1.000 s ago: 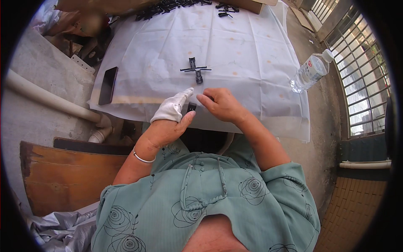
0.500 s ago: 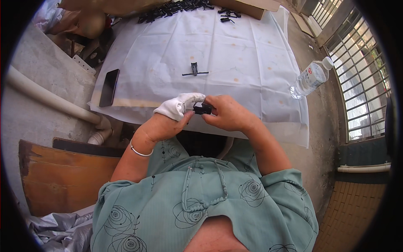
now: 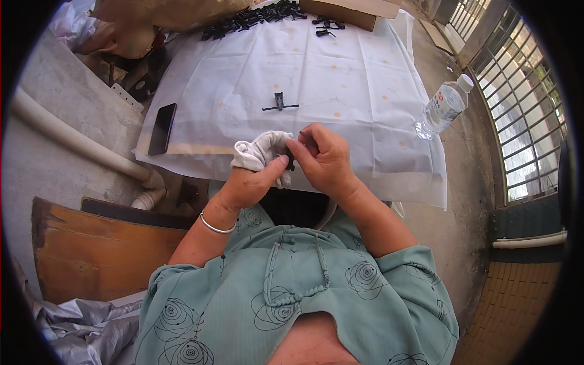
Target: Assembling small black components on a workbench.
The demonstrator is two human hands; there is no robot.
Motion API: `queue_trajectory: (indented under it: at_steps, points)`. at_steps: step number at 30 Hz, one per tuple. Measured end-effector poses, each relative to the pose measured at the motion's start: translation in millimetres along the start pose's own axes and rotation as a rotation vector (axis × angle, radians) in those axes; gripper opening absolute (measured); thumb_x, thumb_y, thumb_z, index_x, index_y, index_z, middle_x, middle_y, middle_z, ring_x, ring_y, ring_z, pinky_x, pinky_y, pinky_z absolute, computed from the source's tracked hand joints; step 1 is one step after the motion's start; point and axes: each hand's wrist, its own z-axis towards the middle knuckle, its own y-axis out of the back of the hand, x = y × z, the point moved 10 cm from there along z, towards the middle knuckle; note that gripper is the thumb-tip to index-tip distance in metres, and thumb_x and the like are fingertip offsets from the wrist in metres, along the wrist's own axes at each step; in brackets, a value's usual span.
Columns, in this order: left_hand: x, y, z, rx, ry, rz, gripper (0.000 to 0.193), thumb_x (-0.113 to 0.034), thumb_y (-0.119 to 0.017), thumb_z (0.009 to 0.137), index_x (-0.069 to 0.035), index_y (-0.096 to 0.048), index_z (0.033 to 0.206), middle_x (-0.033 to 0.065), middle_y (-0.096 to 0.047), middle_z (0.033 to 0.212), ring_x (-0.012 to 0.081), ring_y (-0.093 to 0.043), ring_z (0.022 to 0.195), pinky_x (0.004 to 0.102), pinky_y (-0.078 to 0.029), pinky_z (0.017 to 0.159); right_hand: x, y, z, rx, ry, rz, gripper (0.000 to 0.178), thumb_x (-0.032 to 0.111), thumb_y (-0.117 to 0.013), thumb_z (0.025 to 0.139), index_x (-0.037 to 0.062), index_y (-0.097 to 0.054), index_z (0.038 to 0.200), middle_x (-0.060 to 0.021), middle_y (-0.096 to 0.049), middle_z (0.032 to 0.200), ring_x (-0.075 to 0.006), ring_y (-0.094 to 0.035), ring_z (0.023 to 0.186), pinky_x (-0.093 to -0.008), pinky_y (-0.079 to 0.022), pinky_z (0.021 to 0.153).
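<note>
My left hand (image 3: 258,167) wears a white cloth glove (image 3: 258,149) that leaves the thumb bare. It is closed on a small black plastic part (image 3: 290,162), mostly hidden between thumb and glove. My bare right hand (image 3: 324,159) is against it, its thumb tip at the gloved fingers and the other fingers curled. A tiny dark tip shows by its index finger; what it pinches cannot be made out. Beyond both hands, a black plastic piece with a thin crossbar (image 3: 279,103) lies on the white-covered table (image 3: 359,164).
A heap of black plastic parts (image 3: 255,19) lies at the far edge, with a smaller group (image 3: 327,25) by a cardboard box (image 3: 347,12). A phone (image 3: 162,129) lies at the left. At the right stands a clear plastic bottle (image 3: 443,109). A pipe (image 3: 73,139) runs along the left.
My hands have come closer together. The black part has turned to a more upright position in my left hand, and my right hand has shifted from its side to its top.
</note>
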Motion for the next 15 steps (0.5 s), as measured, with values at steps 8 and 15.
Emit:
queue_trajectory:
  at_steps: [8, 15]
  points:
    - [1, 14, -6, -0.25, -0.178, 0.351, 0.027, -0.003, -0.057, 0.081, 0.001, -0.053, 0.107, 0.0069, -0.059, 0.091, 0.0108, -0.055, 0.075, 0.0244, -0.048, 0.067, -11, -23, -11, 0.309, -0.089, 0.021, 0.022, 0.016, -0.052, 0.089, -0.0012, -0.052, 0.075, -0.0104, -0.05, 0.059, -0.0215, -0.042, 0.052, -0.031, -0.038, 0.05]
    - [-29, -4, -16, -0.323, -0.499, 0.923, 0.028, -0.007, -0.059, 0.076, 0.002, -0.058, 0.103, 0.0178, -0.061, 0.095, 0.0302, -0.061, 0.085, 0.0332, -0.048, 0.076, -50, -39, -29, 0.156, -0.273, 0.214, 0.025, 0.016, -0.049, 0.089, -0.0025, -0.053, 0.073, -0.0176, -0.05, 0.058, -0.0262, -0.043, 0.05, -0.035, -0.04, 0.051]
